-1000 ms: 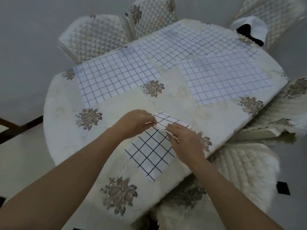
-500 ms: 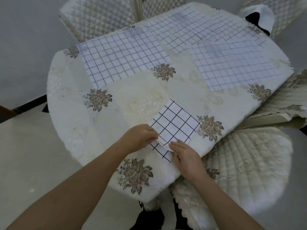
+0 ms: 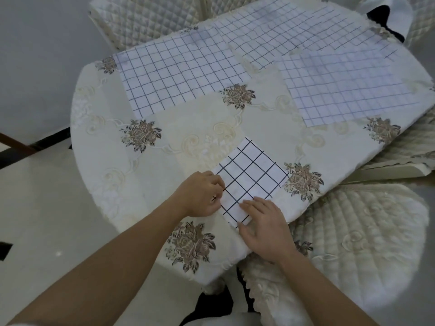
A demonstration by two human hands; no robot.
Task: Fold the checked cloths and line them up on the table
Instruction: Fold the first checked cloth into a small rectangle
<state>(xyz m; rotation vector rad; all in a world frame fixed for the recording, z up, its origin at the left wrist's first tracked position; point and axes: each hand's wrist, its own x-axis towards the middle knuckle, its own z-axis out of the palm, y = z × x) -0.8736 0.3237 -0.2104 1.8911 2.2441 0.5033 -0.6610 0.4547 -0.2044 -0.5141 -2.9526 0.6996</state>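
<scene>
Small folded cloth (image 3: 250,178) with dark checks lies near front edge of surface (image 3: 98,128). Left hand (image 3: 200,195) curled tight, pinching cloth's left edge. Right hand (image 3: 267,229) flat, fingers spread, pressing down on cloth's near corner, not gripping. Three big unfolded checked cloths lie flat along back edge: one at back left (image 3: 179,74), one in middle (image 3: 282,29), one at back right (image 3: 348,85). Flowery tablecloth (image 3: 193,245) covers surface. Padded chair (image 3: 367,250) stands beside front right edge.
</scene>
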